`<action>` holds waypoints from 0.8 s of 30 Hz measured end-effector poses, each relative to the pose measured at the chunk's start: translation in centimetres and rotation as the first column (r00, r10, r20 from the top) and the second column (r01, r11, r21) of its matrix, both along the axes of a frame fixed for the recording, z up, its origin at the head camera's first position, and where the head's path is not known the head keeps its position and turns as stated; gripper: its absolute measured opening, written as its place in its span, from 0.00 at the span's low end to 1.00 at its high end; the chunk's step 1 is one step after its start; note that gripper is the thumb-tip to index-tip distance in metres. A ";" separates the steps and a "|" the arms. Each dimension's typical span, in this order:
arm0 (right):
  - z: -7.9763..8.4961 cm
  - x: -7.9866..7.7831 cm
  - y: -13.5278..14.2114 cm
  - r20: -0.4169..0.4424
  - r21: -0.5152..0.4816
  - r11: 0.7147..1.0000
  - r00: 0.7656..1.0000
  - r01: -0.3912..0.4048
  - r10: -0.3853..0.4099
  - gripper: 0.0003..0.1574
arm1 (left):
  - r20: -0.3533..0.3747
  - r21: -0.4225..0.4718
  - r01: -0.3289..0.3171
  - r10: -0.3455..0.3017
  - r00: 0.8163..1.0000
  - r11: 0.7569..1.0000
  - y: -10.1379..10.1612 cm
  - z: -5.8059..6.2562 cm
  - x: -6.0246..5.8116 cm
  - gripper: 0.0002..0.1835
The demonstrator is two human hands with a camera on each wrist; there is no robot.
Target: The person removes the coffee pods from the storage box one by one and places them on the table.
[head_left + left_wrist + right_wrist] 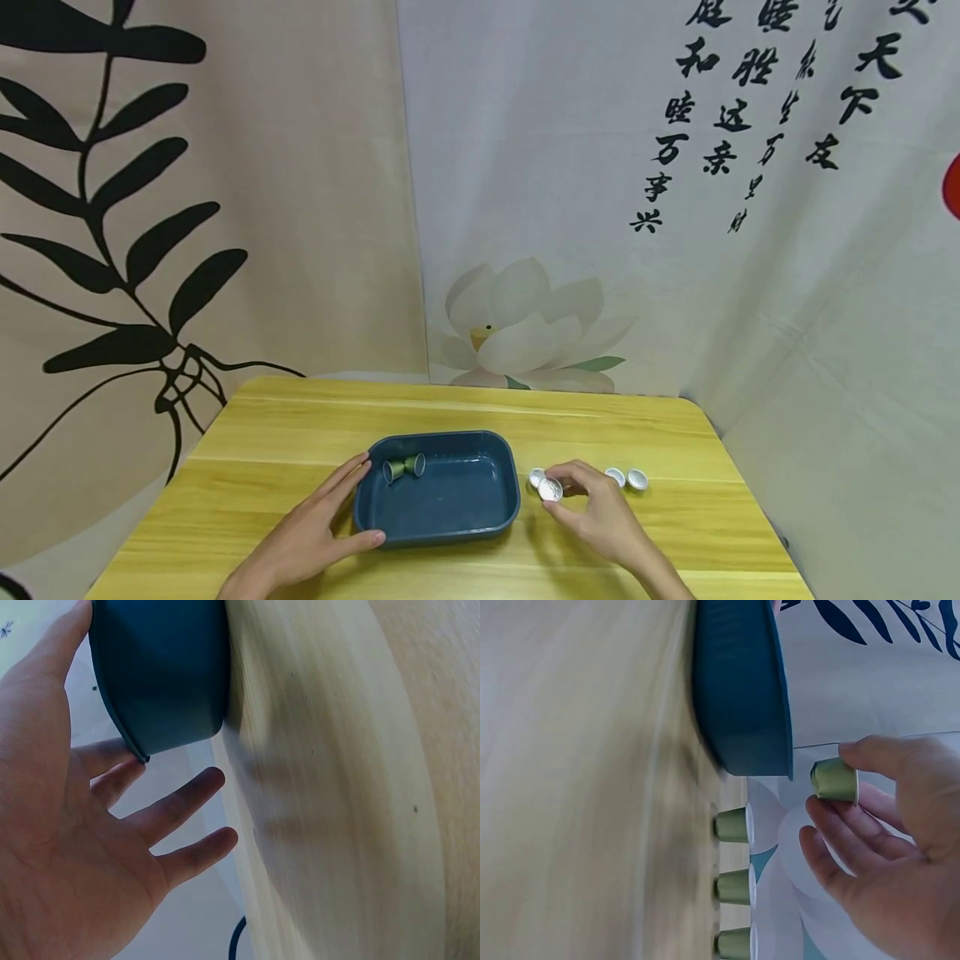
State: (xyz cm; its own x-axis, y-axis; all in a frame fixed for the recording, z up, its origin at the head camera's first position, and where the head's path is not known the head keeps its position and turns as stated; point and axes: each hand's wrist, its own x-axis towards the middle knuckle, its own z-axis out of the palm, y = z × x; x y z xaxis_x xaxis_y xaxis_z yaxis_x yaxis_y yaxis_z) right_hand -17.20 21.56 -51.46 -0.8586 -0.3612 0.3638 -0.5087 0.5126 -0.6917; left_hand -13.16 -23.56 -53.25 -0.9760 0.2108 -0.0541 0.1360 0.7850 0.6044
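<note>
A dark blue rectangular tray [442,533] stands on the wooden table. Along its left side my left hand [311,533] is spread, thumb at the near corner and fingertips at the far rim; in the left wrist view two fingers stick out free of the tray [161,675]. Just right of the tray, my right hand [596,512] pinches a green coffee capsule [835,780] between thumb and fingers, off the table. Its silvery lid shows in the head view. Two green capsules [393,472] lie on their sides in the tray's left part.
Three more green capsules stand lid up in a row on the table: one capsule [536,477] by the tray, two capsules [637,479] beyond my right hand. Printed cloths [525,208] hang behind the table [300,417].
</note>
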 end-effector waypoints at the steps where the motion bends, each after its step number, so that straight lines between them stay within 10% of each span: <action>1: -0.1 0.0 0.1 0.004 0.008 1.000 1.000 0.008 -0.008 0.20 | 0.002 -0.001 0.000 0.000 1.000 1.000 0.0 0.0 0.0 0.62; 24: -3.1 -0.1 -0.5 0.237 0.019 0.995 0.966 0.102 -0.103 0.22 | -0.007 0.002 0.005 -0.005 1.000 1.000 -0.2 -0.2 0.0 0.62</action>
